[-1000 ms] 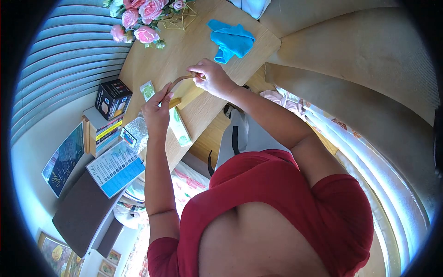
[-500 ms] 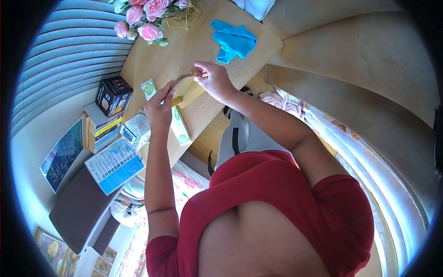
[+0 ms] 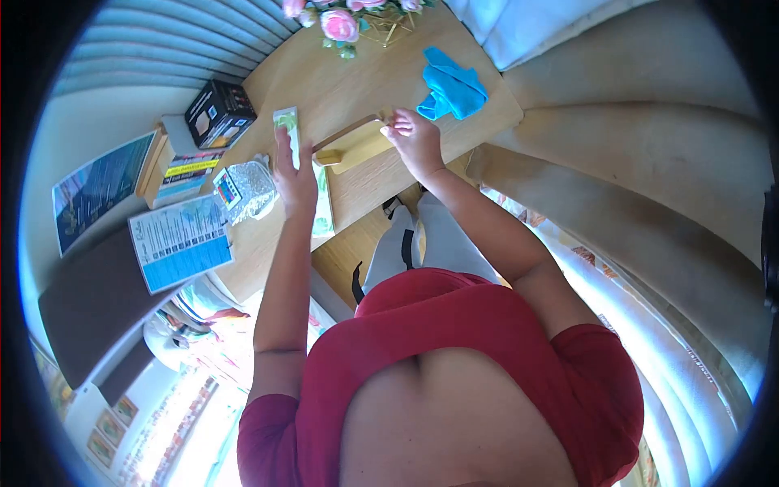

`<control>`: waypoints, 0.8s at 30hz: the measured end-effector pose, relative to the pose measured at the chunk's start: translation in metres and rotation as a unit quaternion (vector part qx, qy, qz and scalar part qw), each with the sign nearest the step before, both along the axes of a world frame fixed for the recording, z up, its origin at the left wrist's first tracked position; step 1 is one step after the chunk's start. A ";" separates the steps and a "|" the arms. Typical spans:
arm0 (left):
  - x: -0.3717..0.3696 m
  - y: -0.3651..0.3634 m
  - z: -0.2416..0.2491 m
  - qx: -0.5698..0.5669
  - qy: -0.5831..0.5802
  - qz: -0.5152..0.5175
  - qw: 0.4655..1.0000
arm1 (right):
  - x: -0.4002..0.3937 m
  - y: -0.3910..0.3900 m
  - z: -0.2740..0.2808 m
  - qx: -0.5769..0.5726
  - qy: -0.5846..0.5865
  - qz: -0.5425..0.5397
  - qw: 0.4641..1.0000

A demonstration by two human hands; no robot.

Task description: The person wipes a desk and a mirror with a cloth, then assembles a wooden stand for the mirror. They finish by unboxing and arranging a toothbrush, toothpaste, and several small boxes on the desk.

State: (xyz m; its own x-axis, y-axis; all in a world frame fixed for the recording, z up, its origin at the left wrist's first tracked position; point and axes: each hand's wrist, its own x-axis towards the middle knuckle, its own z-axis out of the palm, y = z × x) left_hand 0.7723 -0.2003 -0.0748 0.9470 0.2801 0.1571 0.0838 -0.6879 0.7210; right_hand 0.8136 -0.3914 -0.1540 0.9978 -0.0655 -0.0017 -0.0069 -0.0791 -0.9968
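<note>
Right hand (image 3: 418,144) is bringing its fingertips together at one end of the wooden piece (image 3: 361,148) over the desk (image 3: 316,77), clamped or not, cannot tell, probably steadying it; left hand (image 3: 295,185) is spreading fingers apart by the other end, seemingly giving room.

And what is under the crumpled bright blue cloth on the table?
The crumpled bright blue cloth lies on the light-brown wooden table. It covers the part beneath, so whether anything else is there cannot be seen.

I see print on the white-and-blue sheet (image 3: 182,243), the dark poster (image 3: 101,191), the books (image 3: 191,171) and the black box (image 3: 217,115), but it is too small for me to read.
</note>
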 end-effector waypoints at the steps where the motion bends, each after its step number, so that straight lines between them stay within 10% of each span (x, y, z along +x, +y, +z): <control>1: -0.012 0.004 -0.018 -0.090 0.044 0.070 0.993 | 0.000 -0.005 0.007 -0.010 0.031 0.037 0.999; 20: -0.036 -0.010 -0.057 -0.273 0.010 0.048 0.961 | 0.005 -0.020 0.012 -0.085 0.024 0.121 0.989; 24: -0.029 -0.002 -0.019 -0.035 0.032 -0.033 0.998 | 0.009 -0.026 0.016 -0.083 0.021 0.130 0.988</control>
